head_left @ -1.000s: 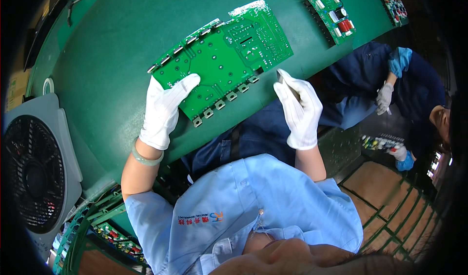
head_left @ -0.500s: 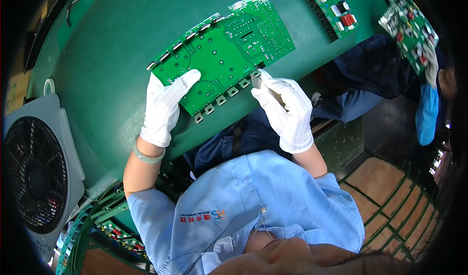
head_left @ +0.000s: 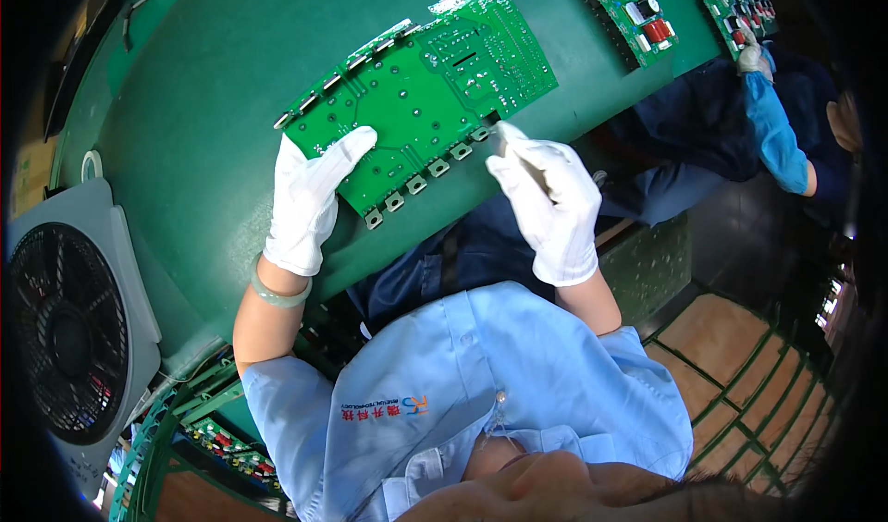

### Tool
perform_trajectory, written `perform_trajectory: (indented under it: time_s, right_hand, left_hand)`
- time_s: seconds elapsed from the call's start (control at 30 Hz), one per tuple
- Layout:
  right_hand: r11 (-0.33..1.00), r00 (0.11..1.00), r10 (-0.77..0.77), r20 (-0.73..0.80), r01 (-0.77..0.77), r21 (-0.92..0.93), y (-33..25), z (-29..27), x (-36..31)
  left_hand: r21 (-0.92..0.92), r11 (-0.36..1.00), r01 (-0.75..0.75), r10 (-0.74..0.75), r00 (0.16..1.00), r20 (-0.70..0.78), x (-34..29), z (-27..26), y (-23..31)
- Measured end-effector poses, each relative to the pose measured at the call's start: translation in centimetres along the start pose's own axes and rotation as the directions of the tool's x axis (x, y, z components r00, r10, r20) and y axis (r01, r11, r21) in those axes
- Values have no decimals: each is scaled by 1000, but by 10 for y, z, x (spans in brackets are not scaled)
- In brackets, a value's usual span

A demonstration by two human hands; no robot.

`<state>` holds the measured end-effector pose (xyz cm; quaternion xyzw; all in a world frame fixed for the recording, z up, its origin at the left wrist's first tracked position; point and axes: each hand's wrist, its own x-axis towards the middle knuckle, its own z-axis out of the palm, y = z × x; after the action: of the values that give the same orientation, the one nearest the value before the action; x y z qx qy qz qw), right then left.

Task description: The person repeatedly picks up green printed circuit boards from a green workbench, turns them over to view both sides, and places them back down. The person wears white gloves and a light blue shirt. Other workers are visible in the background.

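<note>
A green circuit board [head_left: 393,106] is held above the bench, solder side up. Metal-tabbed parts stick out in rows along its near and far long edges. My left hand [head_left: 310,194], in a white glove, grips the board's left end with the thumb across its face. My right hand [head_left: 550,198], gloved too, is closed in a pinch just off the near edge, beside the last tab [head_left: 480,135]. Between its fingers shows a thin grey metal piece [head_left: 535,172]; most of it is hidden, so its kind is unclear.
The bench top [head_left: 203,152] is green. A board with red and black components [head_left: 647,23] lies at the back right. Beyond it, a co-worker's gloved hand [head_left: 754,60] holds another populated board [head_left: 731,0]. A grey fan [head_left: 69,328] stands at the left.
My right hand has drawn slightly right and away from the board's near edge. The board has shifted a little left. The co-worker's board has moved up and away onto the bench side.
</note>
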<state>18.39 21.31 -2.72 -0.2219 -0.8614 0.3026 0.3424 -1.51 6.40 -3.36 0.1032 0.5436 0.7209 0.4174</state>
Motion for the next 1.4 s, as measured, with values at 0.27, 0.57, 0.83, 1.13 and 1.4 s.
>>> perform_trajectory:
  time_s: [0.27, 0.57, 0.83, 1.13, 1.4]
  right_hand:
    - [999, 999, -2, 40, 3, -41, -7, 4, -2]
    - [1000, 1000, 0, 22, 1, -28, 2, 3, -3]
    - [1000, 1000, -20, 19, 20, -15, -6, 7, -1]
    - [997, 996, 69, -53, -70, -13, 17, 6, -6]
    - [965, 965, 260, -33, -261, -23, 41, -41, -27]
  left_hand:
    - [17, 1000, 4, -4, 1000, -10, -1, -1, -1]
    - [22, 1000, -3, 4, 1000, -10, -2, 0, -1]
    - [25, 1000, -6, 6, 1000, 0, -1, -2, -1]
    - [34, 999, -2, 2, 1000, 1, 0, -1, 0]
    - [-22, 1000, 6, -7, 1000, -17, -1, 1, -1]
